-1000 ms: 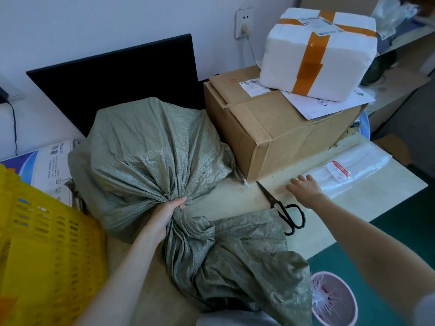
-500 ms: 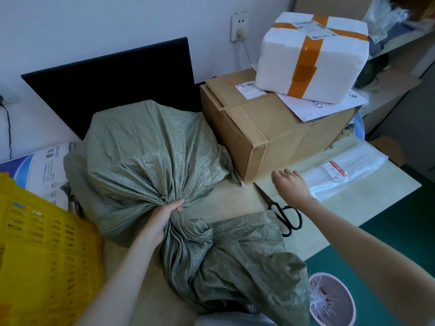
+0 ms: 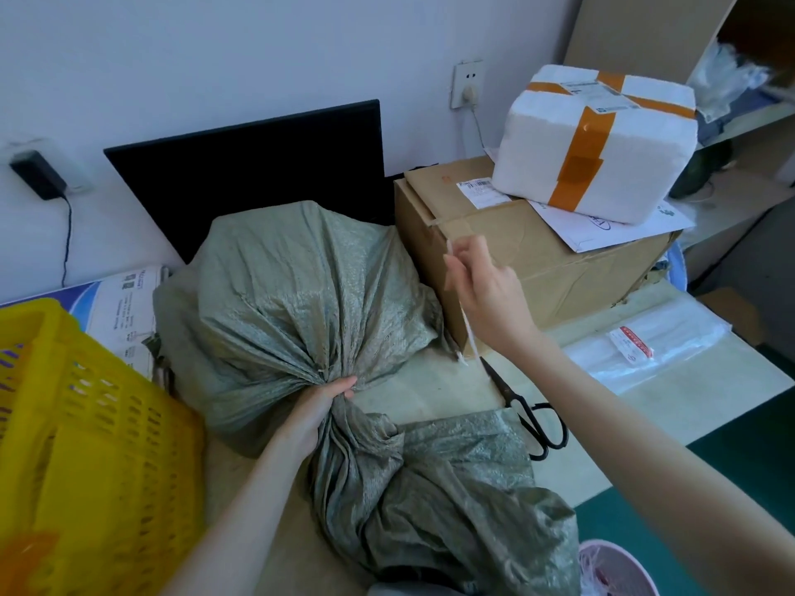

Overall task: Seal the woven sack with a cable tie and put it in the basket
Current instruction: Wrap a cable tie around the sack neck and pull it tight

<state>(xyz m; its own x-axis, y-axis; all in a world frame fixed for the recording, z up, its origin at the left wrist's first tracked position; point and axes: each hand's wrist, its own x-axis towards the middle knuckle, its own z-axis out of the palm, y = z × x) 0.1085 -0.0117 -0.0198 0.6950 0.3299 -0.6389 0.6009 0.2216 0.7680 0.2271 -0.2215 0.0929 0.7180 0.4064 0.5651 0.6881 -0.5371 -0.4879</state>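
Observation:
A grey-green woven sack [image 3: 297,294] lies full on the table, its loose mouth spreading toward me. My left hand [image 3: 320,404] grips the gathered neck of the sack. My right hand [image 3: 486,286] is raised in front of the cardboard box and pinches a thin white cable tie [image 3: 469,333], which hangs down from my fingers to just above the table. The yellow plastic basket [image 3: 86,445] stands at the left, beside the sack.
A brown cardboard box [image 3: 537,255] with a taped white foam box [image 3: 598,144] on it stands behind my right hand. Black scissors [image 3: 529,415] and a clear packet of ties [image 3: 658,342] lie on the table at right. A pink bin [image 3: 619,569] sits below the table edge.
My right hand has left the packet near the scissors and risen up and left, now with a white cable tie in its fingers. My left hand keeps its grip on the sack's neck.

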